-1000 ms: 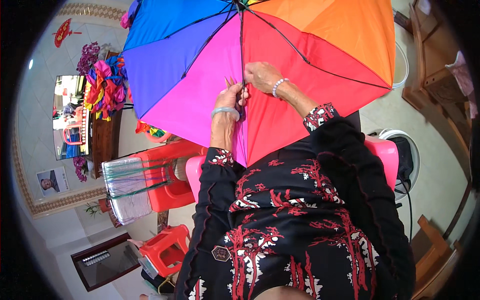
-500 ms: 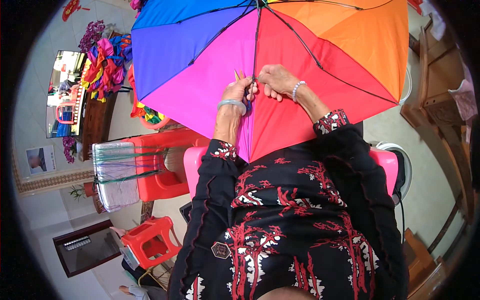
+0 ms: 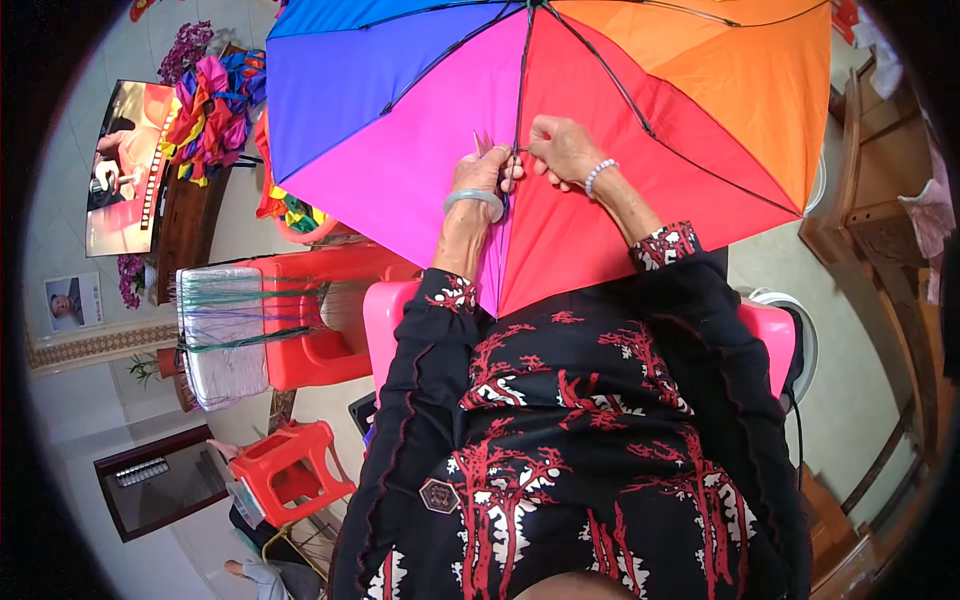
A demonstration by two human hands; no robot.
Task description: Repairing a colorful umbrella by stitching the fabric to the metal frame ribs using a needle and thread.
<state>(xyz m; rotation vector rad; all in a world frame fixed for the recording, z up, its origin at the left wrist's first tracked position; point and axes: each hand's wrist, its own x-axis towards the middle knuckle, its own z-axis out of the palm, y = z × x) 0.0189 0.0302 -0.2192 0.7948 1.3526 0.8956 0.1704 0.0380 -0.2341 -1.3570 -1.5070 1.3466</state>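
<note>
A multicoloured umbrella [image 3: 565, 245] lies spread over my lap with its dark ribs showing. My left hand [image 3: 483, 172] is closed round the rib [image 3: 520, 95] between the pink and red panels. Pointed blades [image 3: 482, 142], like those of small scissors, stick up from the same hand; their handles are hidden. Just to the right, over the red panel, my right hand [image 3: 562, 152] has its thumb and forefinger pinched together close to that rib. Whatever it pinches is too fine to make out, perhaps a thread.
To the left, a red stool [image 3: 310, 350] bears a white block [image 3: 222, 345] strung with threads. Behind it lies a heap of colourful cloth [image 3: 210, 125] near a screen [image 3: 130, 170]. Another red stool [image 3: 290, 470] stands lower left. Wooden furniture [image 3: 870, 190] is on the right.
My right hand has drawn slightly up and right, away from the left hand and the rib. The left hand keeps its hold, and the view has shifted a little.
</note>
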